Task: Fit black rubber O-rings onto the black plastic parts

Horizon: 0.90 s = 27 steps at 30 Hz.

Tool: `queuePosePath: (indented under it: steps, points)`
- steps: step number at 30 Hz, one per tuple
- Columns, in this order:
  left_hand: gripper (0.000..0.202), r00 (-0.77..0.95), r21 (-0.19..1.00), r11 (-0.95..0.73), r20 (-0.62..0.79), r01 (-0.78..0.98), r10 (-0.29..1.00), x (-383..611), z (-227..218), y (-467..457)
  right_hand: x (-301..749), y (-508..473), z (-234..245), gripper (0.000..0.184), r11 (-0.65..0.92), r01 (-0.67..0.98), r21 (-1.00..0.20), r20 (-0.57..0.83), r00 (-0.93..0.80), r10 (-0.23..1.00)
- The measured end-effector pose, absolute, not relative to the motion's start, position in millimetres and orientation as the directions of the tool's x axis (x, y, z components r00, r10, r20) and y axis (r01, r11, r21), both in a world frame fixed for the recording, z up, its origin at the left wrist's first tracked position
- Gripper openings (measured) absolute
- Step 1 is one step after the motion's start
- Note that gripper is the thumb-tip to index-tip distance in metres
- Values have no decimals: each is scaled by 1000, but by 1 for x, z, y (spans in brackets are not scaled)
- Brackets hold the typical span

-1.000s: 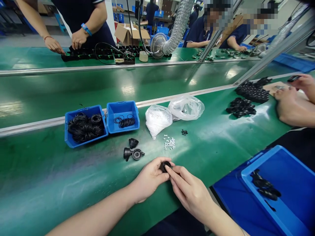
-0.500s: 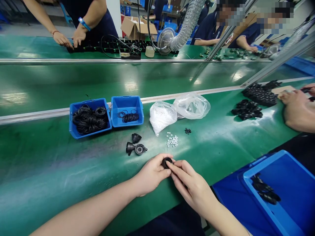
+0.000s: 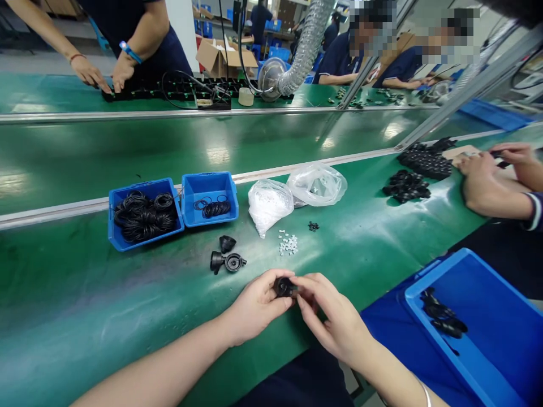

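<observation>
While my left hand (image 3: 257,305) and right hand (image 3: 335,322) hold their grip closed on a small black rubber fitting (image 3: 283,287) just above the green table (image 3: 85,294), I judge I'm seating it; next calls for steady fingertip pressure.

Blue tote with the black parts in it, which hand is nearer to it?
The right hand is nearer, left of the blue tote and apart from it. The left hand is farther left, beyond the black round part both hands hold.
</observation>
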<state>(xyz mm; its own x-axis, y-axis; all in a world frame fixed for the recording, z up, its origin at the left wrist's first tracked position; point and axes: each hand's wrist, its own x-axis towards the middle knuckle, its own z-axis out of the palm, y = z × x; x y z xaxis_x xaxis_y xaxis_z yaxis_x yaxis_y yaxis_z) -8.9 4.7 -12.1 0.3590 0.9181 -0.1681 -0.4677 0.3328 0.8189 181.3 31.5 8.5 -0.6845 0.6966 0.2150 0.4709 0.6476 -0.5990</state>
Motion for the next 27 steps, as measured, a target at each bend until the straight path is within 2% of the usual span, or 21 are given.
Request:
queuePosePath:
  steps: [2, 3, 5, 9, 12, 17, 20, 22, 24, 26, 27]
  points:
    - [28, 386, 831, 330, -152, -448, 910, -8, -9, 5, 182, 32, 12, 49, 591, 477, -650, 195, -648, 736]
    - [25, 383, 851, 316, -150, -419, 912, -7, -9, 5, 181, 31, 13, 53, 597, 488, -636, 176, -662, 729]
    - [23, 351, 914, 270, -156, -303, 923, -6, -10, 3, 179, 30, 15, 55, 674, 506, -538, 157, -726, 670]
    - [34, 276, 978, 206, -190, -29, 942, -8, -19, -3, 175, 28, 15, 43, 827, 490, -276, 202, -812, 548]
    - [43, 278, 978, 199, -207, 56, 938, -12, -25, -6, 175, 30, 15, 39, 867, 457, -197, 242, -835, 495]
    - [48, 274, 986, 137, -160, 100, 948, -7, -34, -7, 178, 28, 18, 32, 888, 415, -199, 327, -826, 460]
    - [56, 321, 991, 111, -128, 71, 938, 1, -39, -10, 181, 25, 21, 28, 874, 382, -299, 327, -819, 471]
    - [62, 302, 990, 53, -91, 132, 949, 3, -35, -12, 190, 31, 22, 30, 786, 435, -439, 287, -761, 582]
    - [64, 239, 946, -62, -17, 319, 971, -1, -24, -10, 207, 49, 23, 34, 553, 598, -581, 181, -567, 804]
    - [57, 174, 791, -199, 119, 579, 978, -9, -10, -4, 231, 79, 22, 31, 214, 736, -642, 43, -244, 969]
    - [51, 158, 675, -250, 195, 694, 968, -14, -3, -1, 244, 97, 22, 28, 138, 754, -642, 28, -157, 987]
